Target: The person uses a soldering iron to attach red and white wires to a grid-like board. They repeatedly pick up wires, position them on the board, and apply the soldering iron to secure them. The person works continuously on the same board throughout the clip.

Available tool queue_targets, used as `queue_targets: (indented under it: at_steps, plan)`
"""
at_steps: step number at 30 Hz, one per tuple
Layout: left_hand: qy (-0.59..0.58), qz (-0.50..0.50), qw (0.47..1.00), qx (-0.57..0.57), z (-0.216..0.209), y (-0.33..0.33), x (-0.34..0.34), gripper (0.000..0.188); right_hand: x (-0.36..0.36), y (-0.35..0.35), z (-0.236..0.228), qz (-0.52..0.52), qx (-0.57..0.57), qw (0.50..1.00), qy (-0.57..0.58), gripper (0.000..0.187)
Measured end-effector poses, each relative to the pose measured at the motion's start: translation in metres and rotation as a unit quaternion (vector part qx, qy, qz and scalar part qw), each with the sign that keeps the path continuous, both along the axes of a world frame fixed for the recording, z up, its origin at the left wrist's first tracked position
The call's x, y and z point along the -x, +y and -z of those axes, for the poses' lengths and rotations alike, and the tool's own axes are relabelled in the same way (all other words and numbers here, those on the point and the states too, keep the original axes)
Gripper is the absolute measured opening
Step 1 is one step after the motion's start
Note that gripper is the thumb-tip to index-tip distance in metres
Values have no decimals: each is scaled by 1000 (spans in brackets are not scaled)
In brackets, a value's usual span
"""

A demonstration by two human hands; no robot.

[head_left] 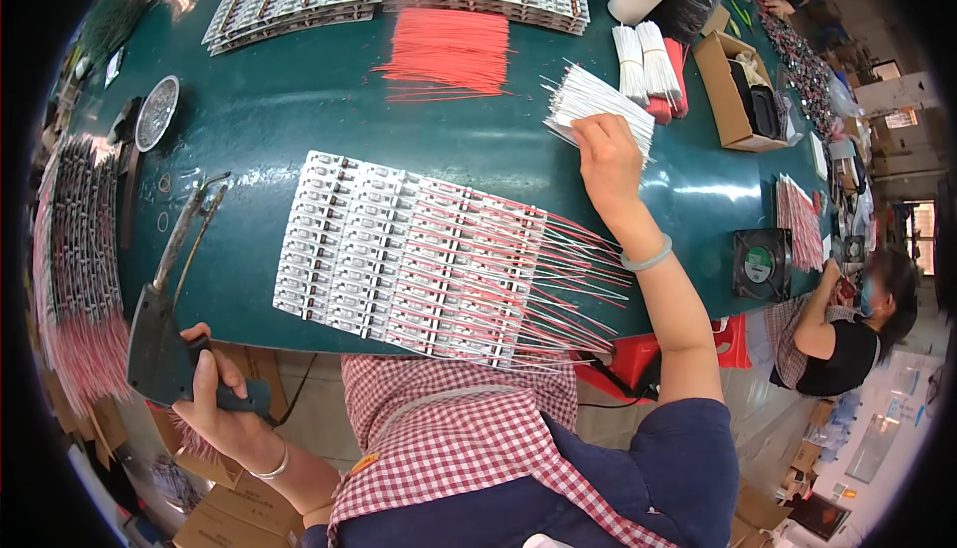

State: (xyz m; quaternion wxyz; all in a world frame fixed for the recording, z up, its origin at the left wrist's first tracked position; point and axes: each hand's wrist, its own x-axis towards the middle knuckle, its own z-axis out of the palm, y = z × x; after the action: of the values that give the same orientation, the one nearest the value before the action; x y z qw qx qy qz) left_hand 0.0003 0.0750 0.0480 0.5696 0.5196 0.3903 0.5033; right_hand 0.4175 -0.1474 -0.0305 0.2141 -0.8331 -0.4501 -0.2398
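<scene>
Left of the panel of small boards (pixel 344 249), the left hand (pixel 221 390) is wrapped round a gun-shaped soldering tool (pixel 162 349), pointing away from the body; a careless swing toward the panel, if it's hot, could scorch something; off the panel's right edge fan loose red and white wires (pixel 588 284), easily snagged by a sleeve-side sweep; beyond that edge, the right hand (pixel 608 154) pinches nearly closed at the white wire pile (pixel 590 99); can't tell if it grips any; haste could drag out several!
</scene>
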Motion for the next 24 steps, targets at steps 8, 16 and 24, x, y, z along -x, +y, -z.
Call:
queue_targets:
  at_steps: [8,16,24]
  plan:
    - [14,9,999,45,5,2,-9,32,-2,6,-32,-37,34,998,-32,17]
    - [5,32,995,89,1,-6,-30,32,34,66,-91,-166,290,939,-87,16]
    - [-10,47,989,139,10,0,-30,36,76,140,-74,-174,502,839,-119,11]
